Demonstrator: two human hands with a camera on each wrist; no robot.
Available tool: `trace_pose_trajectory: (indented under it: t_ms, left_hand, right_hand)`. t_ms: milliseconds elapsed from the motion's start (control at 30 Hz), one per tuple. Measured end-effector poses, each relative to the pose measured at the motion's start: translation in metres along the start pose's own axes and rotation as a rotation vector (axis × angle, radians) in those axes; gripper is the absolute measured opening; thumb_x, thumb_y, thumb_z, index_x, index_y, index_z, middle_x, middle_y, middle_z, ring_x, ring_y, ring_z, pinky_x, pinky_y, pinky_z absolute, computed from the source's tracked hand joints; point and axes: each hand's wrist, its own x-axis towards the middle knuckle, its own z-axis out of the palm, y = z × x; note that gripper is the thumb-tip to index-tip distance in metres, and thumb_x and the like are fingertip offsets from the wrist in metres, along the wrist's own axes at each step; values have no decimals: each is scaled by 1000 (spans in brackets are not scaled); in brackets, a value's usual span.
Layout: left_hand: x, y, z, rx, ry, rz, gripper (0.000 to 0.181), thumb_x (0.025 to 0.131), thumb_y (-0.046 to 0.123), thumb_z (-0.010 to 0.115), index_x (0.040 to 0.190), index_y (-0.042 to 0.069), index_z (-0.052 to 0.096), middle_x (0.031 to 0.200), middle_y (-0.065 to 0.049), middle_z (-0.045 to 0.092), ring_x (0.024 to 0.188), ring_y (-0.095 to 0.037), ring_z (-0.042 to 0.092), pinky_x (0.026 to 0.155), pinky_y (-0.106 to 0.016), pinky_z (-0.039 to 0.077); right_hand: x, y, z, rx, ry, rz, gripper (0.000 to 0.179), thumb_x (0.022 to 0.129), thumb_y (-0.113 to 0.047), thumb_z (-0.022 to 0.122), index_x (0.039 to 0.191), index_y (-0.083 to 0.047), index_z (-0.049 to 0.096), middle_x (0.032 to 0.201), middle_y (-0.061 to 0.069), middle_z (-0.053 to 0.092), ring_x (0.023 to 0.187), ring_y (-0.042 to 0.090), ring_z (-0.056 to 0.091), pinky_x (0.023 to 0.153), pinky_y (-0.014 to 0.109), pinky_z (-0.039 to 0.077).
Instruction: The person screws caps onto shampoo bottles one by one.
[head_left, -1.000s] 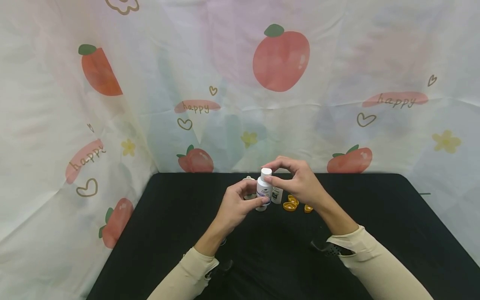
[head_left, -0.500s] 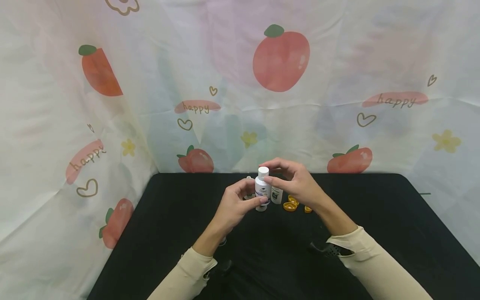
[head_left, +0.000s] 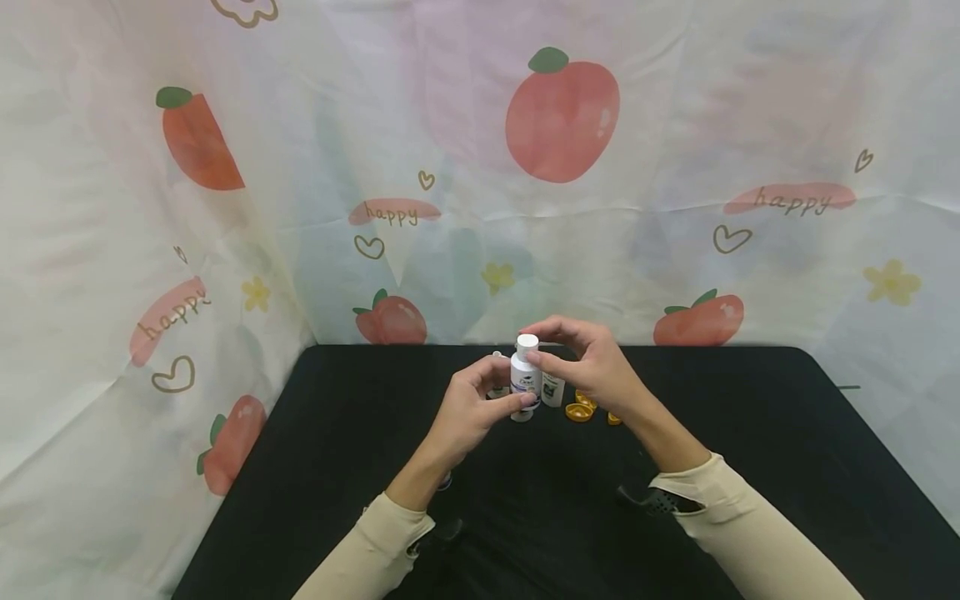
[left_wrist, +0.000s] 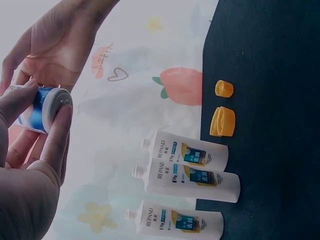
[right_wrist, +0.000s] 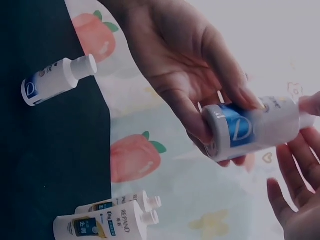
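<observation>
My left hand (head_left: 471, 404) grips the lower body of a small white bottle (head_left: 527, 377) with a blue band, lifted above the table and almost upright. At its top, the thumb and fingers of my right hand (head_left: 583, 358) pinch the white cap. In the right wrist view, the left hand (right_wrist: 185, 70) wraps the bottle (right_wrist: 255, 127) near its base, while the right hand (right_wrist: 300, 190) reaches round the cap end, partly cut off by the frame. The left wrist view shows the bottle's base (left_wrist: 57, 110) between left thumb and fingers.
Several white REPAND bottles (left_wrist: 200, 182) without caps stand behind the hands. Orange flip caps (head_left: 579, 412) lie to their right on the black table (head_left: 360, 417). Another white and blue capped bottle (right_wrist: 52, 82) stands on the table, mostly hidden by the left wrist in the head view.
Over the last second the bottle shifts slightly left and straightens, its label turning a little. Both hands keep their hold, and in the last half second little moves.
</observation>
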Motion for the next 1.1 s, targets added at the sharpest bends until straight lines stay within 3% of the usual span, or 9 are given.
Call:
trace_pose_trajectory:
  t_ms: [267, 533, 833, 967, 1100]
  left_hand:
    - [1, -2, 2, 32, 21, -5, 27, 88, 13, 81, 112, 12, 68, 107, -5, 72, 99, -17, 67, 90, -38, 53]
    - [0, 4, 4, 81, 38, 41, 27, 86, 14, 83, 108, 12, 67, 102, -4, 72, 91, -16, 67, 77, -30, 55]
    - [-2, 10, 7, 196, 120, 42, 28, 83, 17, 86, 104, 14, 67, 95, 1, 71, 84, -12, 65, 71, -28, 56]
    - [-2, 11, 6, 196, 103, 24, 31, 84, 16, 85, 107, 14, 66, 97, 1, 71, 88, -11, 66, 75, -30, 58]
    - [-2, 10, 2, 139, 66, 8, 36, 85, 15, 84, 115, 13, 65, 104, -2, 71, 95, -13, 67, 80, -31, 60]
  right_hand:
    - [1, 0, 6, 15, 43, -38, 21, 92, 3, 70, 112, -2, 70, 110, 6, 70, 105, 18, 65, 98, 30, 50]
    - [0, -3, 5, 8, 54, -77, 23, 89, 5, 72, 111, -3, 71, 104, 8, 69, 96, 19, 63, 91, 31, 51]
    - [-1, -1, 7, 3, 91, -69, 22, 90, 4, 72, 111, -3, 72, 102, 9, 68, 97, 19, 62, 88, 30, 52]
    - [-1, -1, 8, -10, 83, -33, 22, 92, 1, 71, 113, -6, 72, 108, 7, 70, 102, 18, 63, 93, 30, 50]
    - [-1, -3, 6, -30, 35, -8, 23, 94, -4, 71, 116, -11, 70, 114, 5, 69, 108, 19, 61, 97, 31, 48]
